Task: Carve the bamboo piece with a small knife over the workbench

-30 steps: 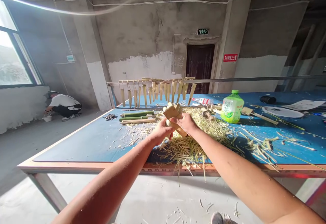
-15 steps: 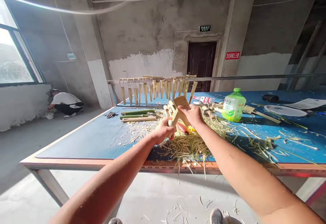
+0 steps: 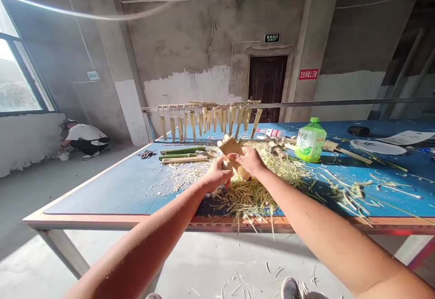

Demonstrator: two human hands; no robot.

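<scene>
Over the pile of shavings, my right hand [image 3: 252,162] is wrapped round a broad, pale bamboo piece [image 3: 231,148], tilted with its wide end toward the upper left. Below and beside it, my left hand [image 3: 216,174] is closed on another pale bamboo piece [image 3: 227,166], mostly covered by the fingers. The two pieces overlap and appear to touch. Bamboo shavings [image 3: 258,197] lie heaped beneath both hands. Just left of them are green bamboo lengths [image 3: 181,149] and a pale split strip [image 3: 185,159].
Tapered bamboo pieces [image 3: 192,124] hang along a rail [image 3: 288,104] at the table's back. To the right stand a green tea bottle [image 3: 311,141] and a white plate [image 3: 379,147]. A lying bottle [image 3: 272,132] is behind. A person [image 3: 83,138] crouches by the left wall.
The broad bamboo piece in my right hand has swung left and down, across the piece in my left hand. The red object beneath the hands is now covered.
</scene>
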